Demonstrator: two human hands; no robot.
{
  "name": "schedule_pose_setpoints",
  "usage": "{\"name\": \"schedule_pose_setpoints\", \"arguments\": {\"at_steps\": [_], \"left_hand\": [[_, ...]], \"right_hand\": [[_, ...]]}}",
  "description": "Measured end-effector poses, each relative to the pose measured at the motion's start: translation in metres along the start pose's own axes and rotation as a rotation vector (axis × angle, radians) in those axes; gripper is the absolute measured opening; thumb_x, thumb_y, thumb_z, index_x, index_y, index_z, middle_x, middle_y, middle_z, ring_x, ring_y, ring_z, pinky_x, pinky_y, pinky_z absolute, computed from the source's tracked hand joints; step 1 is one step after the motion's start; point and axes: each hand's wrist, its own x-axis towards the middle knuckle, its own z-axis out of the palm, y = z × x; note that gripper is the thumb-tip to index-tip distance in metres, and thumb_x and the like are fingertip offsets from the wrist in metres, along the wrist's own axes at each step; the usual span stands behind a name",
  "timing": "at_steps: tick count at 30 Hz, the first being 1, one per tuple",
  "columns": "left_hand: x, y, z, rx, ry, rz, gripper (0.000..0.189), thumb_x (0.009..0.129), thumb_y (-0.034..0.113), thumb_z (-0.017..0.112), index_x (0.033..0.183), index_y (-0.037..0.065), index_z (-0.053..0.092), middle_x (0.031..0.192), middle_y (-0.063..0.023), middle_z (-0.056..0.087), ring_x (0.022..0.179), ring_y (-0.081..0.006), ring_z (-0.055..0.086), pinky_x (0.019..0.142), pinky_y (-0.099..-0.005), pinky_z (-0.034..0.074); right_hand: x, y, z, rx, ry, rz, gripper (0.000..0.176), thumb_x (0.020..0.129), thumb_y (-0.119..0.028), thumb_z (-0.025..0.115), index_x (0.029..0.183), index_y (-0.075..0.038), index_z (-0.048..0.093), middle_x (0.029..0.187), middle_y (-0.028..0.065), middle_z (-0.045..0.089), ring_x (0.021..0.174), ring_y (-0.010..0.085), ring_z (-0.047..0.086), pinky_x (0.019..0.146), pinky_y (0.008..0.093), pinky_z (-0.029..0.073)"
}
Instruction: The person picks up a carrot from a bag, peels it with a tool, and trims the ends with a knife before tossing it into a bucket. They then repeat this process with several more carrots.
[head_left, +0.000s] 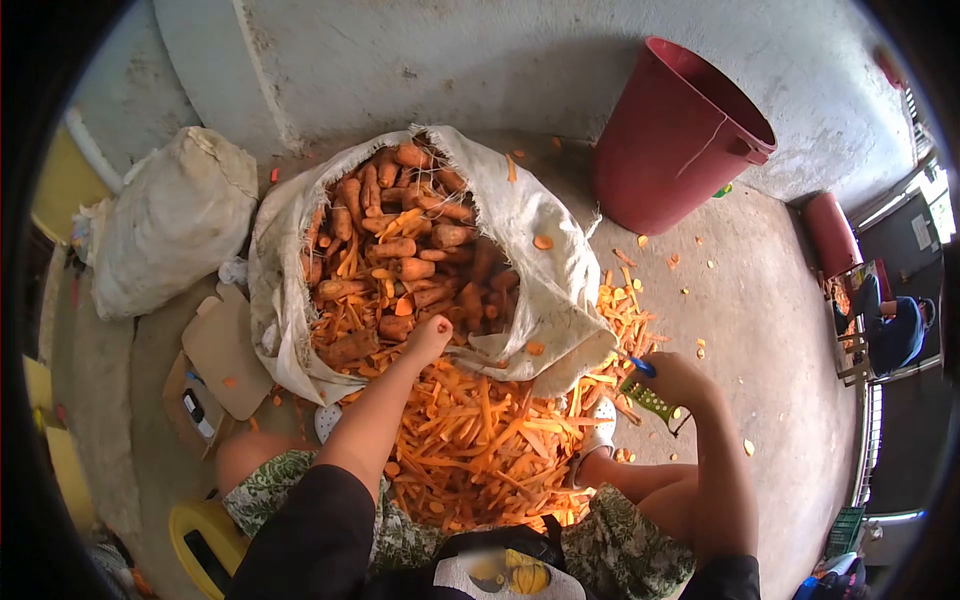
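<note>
My left hand [428, 340] is over the near edge of the sack's opening, fingers curled together; what they hold, if anything, is hidden. Many unpeeled-looking carrots [415, 268] fill the open white woven sack [545, 260], with orange peelings among them. To the right of the sack, my right hand [672, 380] is closed around a blue-handled tool [641, 367] with a thin end pointing at the sack; its exact kind is too small to make out. Just below that hand is a green, perforated-looking strip [650, 402]. A large heap of carrot peelings [490, 440] lies between my legs.
A tall red bin [665, 140] stands by the wall at the back right. At left are a full white sack [175, 220] and an opened cardboard box [228, 350] with a phone-like object [193, 405]. Another person [900, 330] sits far right. Orange scraps dot the floor.
</note>
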Motion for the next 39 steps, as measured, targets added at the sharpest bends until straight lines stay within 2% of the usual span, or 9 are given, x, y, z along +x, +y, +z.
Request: {"name": "schedule_pose_setpoints", "arguments": {"at_steps": [6,9,13,15,18,21,27,31,39], "left_hand": [[0.096,0.027,0.021,-0.122,0.185,0.108,0.024,0.079,0.023,0.054,0.095,0.006,0.052,0.095,-0.0105,0.056,0.088,-0.0281,0.054,0.075,-0.0366,0.043],[0.138,0.045,0.031,0.02,0.305,0.222,0.03,0.074,0.023,0.057,0.096,0.003,0.052,0.099,-0.0153,0.056,0.092,-0.0306,0.054,0.078,-0.0387,0.043],[0.177,0.054,0.033,0.022,0.43,-0.18,0.042,0.072,0.025,0.059,0.106,0.002,0.049,0.107,-0.0177,0.055,0.101,-0.0353,0.051,0.085,-0.0402,0.042],[0.179,0.056,0.03,-0.017,0.386,-0.246,0.048,0.072,0.028,0.06,0.11,0.004,0.046,0.11,-0.0177,0.054,0.106,-0.0347,0.048,0.088,-0.0405,0.04],[0.174,0.064,0.03,0.271,0.169,-0.263,0.05,0.072,0.034,0.062,0.112,0.007,0.049,0.12,-0.0158,0.047,0.115,-0.029,0.041,0.094,-0.0414,0.034],[0.17,0.064,0.043,0.436,0.294,-0.28,0.052,0.072,0.036,0.063,0.113,0.008,0.049,0.124,-0.013,0.039,0.117,-0.028,0.034,0.096,-0.0405,0.03],[0.179,0.054,0.051,0.541,0.232,-0.341,0.052,0.073,0.043,0.06,0.113,0.01,0.052,0.125,-0.0124,0.033,0.118,-0.0288,0.029,0.096,-0.044,0.025],[0.162,0.063,0.054,0.524,0.259,-0.27,0.051,0.074,0.044,0.057,0.113,0.011,0.053,0.125,-0.0124,0.033,0.117,-0.0291,0.029,0.097,-0.0465,0.023],[0.148,0.066,0.054,0.492,0.37,-0.218,0.039,0.072,0.041,0.062,0.093,0.008,0.064,0.123,-0.0053,0.036,0.117,-0.0257,0.029,0.096,-0.045,0.023]], "right_hand": [[0.011,0.006,-0.002,0.005,-0.052,0.072,0.02,0.079,-0.021,0.055,0.087,-0.003,0.058,0.078,0.0165,0.06,0.075,0.032,0.057,0.066,0.0393,0.043],[0.012,0.013,-0.002,0.087,-0.051,0.123,0.018,0.078,-0.019,0.056,0.086,-0.003,0.059,0.079,0.0162,0.059,0.076,0.0321,0.056,0.067,0.0396,0.042],[0.015,0.027,0.005,0.08,-0.038,0.089,0.016,0.077,-0.019,0.057,0.084,-0.004,0.059,0.079,0.016,0.058,0.077,0.0323,0.056,0.067,0.0394,0.042],[0.016,0.035,0.008,0.081,-0.008,0.062,0.018,0.079,-0.019,0.058,0.084,-0.001,0.058,0.077,0.0159,0.057,0.073,0.0322,0.055,0.066,0.0373,0.043],[0.015,0.038,0.007,0.129,-0.004,0.08,0.018,0.079,-0.019,0.058,0.084,-0.002,0.058,0.078,0.0159,0.057,0.073,0.0321,0.055,0.066,0.0375,0.043],[0.015,0.031,0.003,0.149,-0.03,0.092,0.019,0.08,-0.021,0.058,0.085,-0.002,0.058,0.079,0.0154,0.057,0.075,0.0318,0.055,0.066,0.0376,0.043],[0.012,0.026,0.001,0.176,-0.024,0.023,0.02,0.081,-0.023,0.057,0.085,-0.004,0.058,0.081,0.0141,0.057,0.078,0.0313,0.055,0.068,0.038,0.043],[0.01,0.026,0.006,0.127,-0.043,0.002,0.021,0.081,-0.024,0.057,0.087,-0.004,0.058,0.082,0.0133,0.058,0.078,0.0311,0.055,0.069,0.0378,0.043],[0.007,0.041,0.009,0.113,-0.078,0.059,0.019,0.08,-0.022,0.057,0.09,-0.005,0.058,0.084,0.0131,0.058,0.08,0.0307,0.055,0.07,0.0378,0.043]]}}
